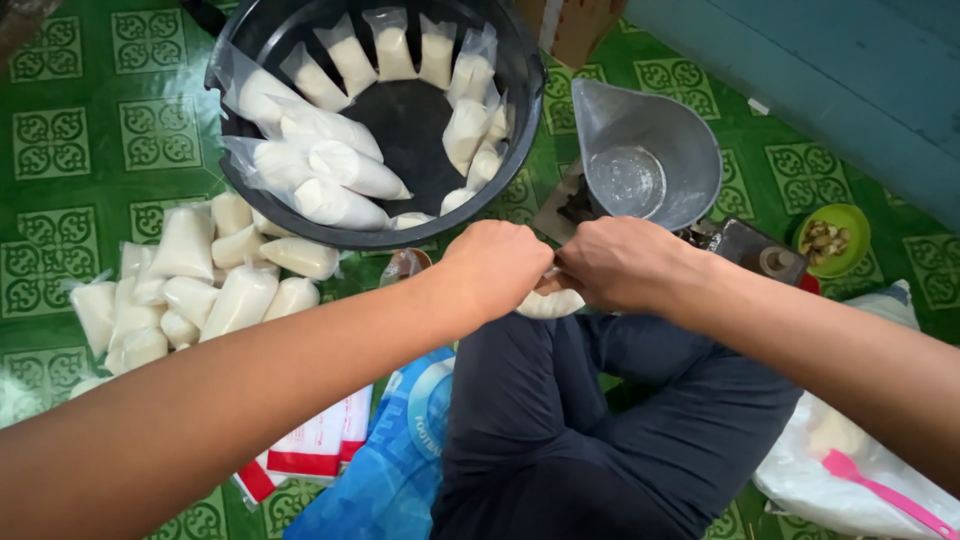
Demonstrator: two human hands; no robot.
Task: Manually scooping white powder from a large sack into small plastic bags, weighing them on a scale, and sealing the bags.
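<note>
Two hands meeting over the lap in the head view: left hand (497, 262) curled into a fist, right hand (617, 262) closed beside it, both pinching the neck of a small white filled bag (549, 303) hanging just below the knuckles, above dark trousers (600, 420). Sitting ahead on the green patterned floor (80, 140): a black basin (520, 110) lined with more filled bags, a heap of filled bags (200, 280) lying to its left. Standing right of the basin: a grey scoop jug (690, 140), then a green bowl (850, 218) farther right.
</note>
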